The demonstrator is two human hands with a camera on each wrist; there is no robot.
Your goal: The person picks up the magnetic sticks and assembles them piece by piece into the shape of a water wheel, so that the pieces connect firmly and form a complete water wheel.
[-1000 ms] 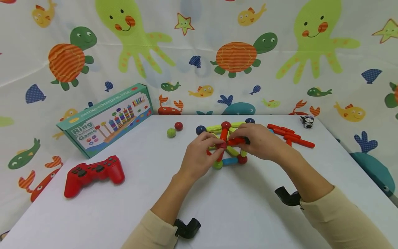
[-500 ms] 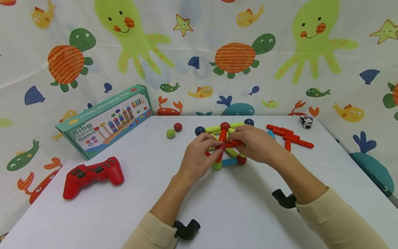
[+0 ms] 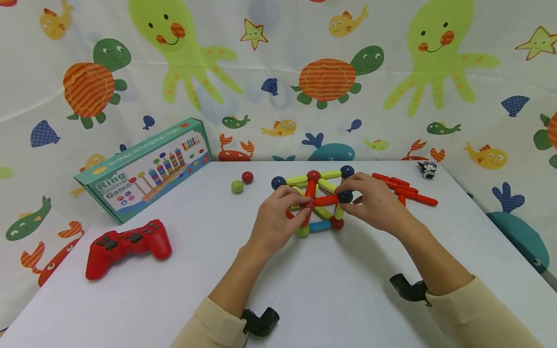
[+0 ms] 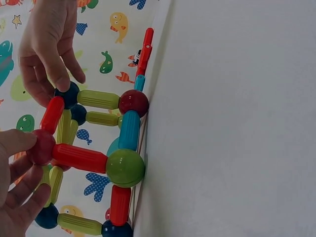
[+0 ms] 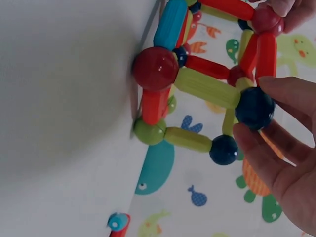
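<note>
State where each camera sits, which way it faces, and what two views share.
Head: worn on the head, facing forward and down over the table; left hand, right hand, forearms and sleeves show.
Left wrist: on that wrist, facing the stick-and-ball frame; both hands show.
Right wrist: on that wrist, facing the same frame; right hand and left fingertips show.
Shared: both wrist views show the dark blue ball the right hand pinches.

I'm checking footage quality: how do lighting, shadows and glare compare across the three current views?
Head view: bright, with soft shadows on the flat white tabletop; left wrist view: much dimmer, small glints on the glossy dark red ball joined to the ridged blue rod; right wrist view: also dim, a broad, soft-edged shadow across the tabletop.
</note>
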